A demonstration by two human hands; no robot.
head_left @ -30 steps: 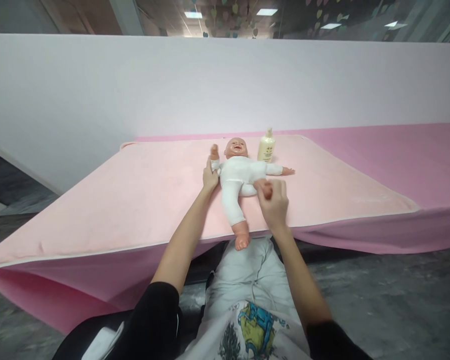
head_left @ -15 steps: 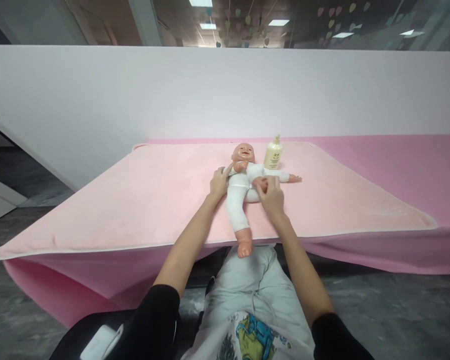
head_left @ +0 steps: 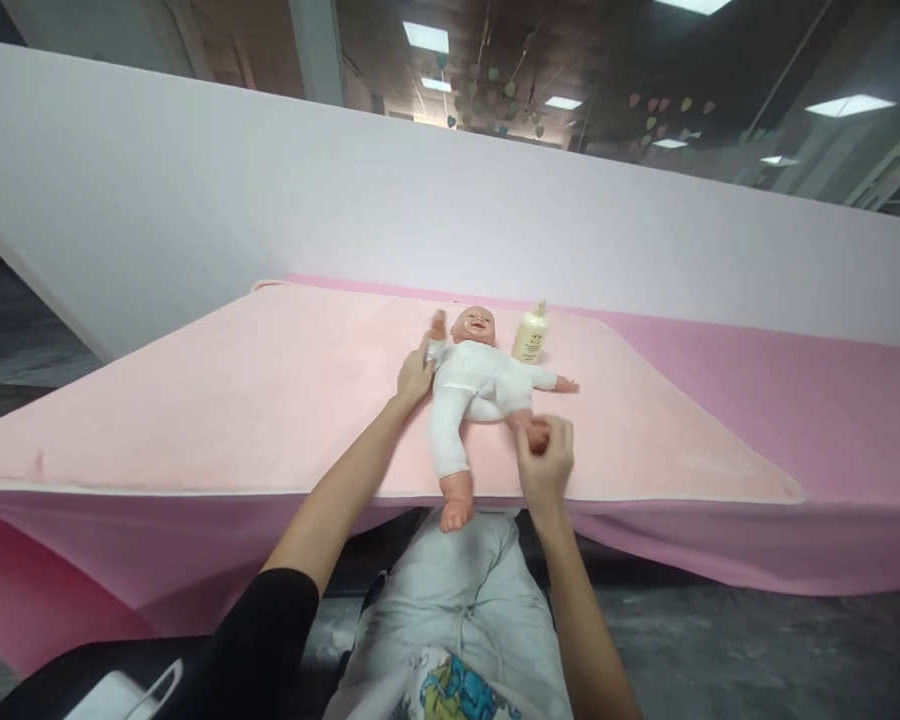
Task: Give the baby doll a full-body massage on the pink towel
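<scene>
A baby doll with a white cloth body lies on its back, head away from me. My left hand is closed around the doll's arm on the left side, and that arm points up beside the head. In my right hand is the doll's foot on the right, partly hidden by my fingers, with the leg slightly bent. The doll's other foot rests at the near edge of the table, and its other arm stretches out to the right.
A pale yellow pump bottle stands right of the doll's head. Under the doll lies a peach blanket over a pink tablecloth. A white partition with glass above rises behind. A white device is at lower left.
The doll's left-side arm has swung from across its chest to up beside the head. My right hand has drawn the bent leg down towards me. The view has tilted.
</scene>
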